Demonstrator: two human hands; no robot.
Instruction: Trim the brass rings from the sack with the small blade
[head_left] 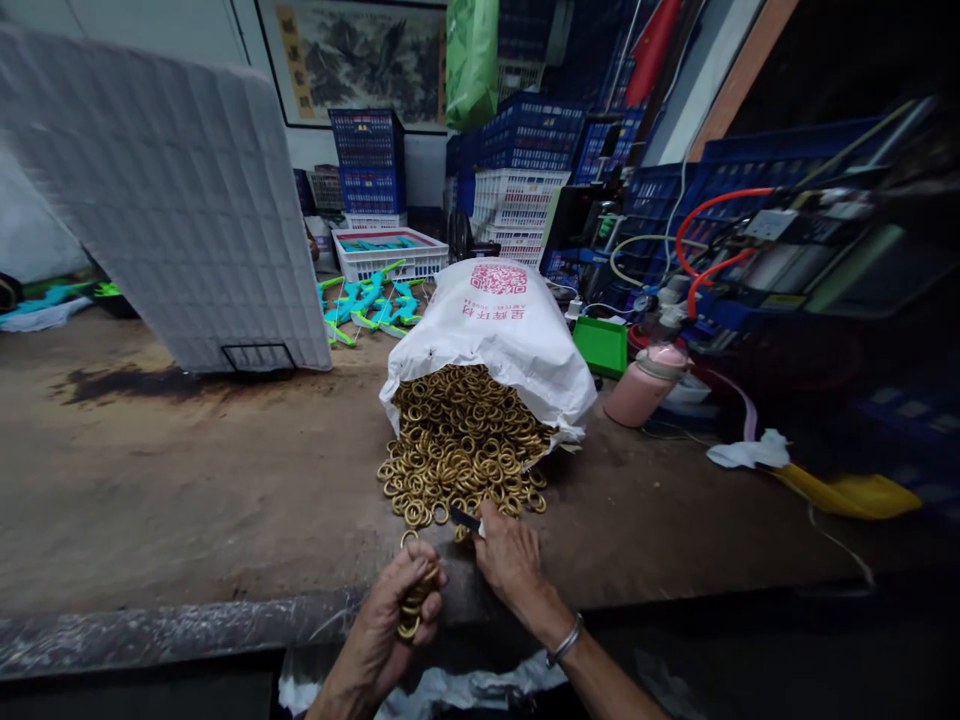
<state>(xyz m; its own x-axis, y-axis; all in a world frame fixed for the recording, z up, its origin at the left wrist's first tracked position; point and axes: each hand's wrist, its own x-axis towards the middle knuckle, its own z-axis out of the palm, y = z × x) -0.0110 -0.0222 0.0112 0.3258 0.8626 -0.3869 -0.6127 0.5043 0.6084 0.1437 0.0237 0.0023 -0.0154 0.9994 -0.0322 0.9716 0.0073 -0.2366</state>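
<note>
My left hand (pixel 401 610) is closed around several gold-coloured rings (pixel 414 598), at the table's front edge. In my right hand (pixel 514 555), which wears a bangle at the wrist, is a knife (pixel 466 519) with a dark blade and a pale handle mostly hidden by the fingers. The blade points left, at the near edge of a heap of gold rings (pixel 457 480). These rings spill from the mouth of a white woven sack (pixel 480 335) that lies on its side with red printing on top.
A grey padded panel (pixel 187 200) stands at the left on the brown table (pixel 225 480). Turquoise and green plastic pieces (pixel 367 300) lie behind. To the right are a green tray (pixel 600 346), a pink bottle (pixel 646 385) and a machine with orange hoses (pixel 712 250).
</note>
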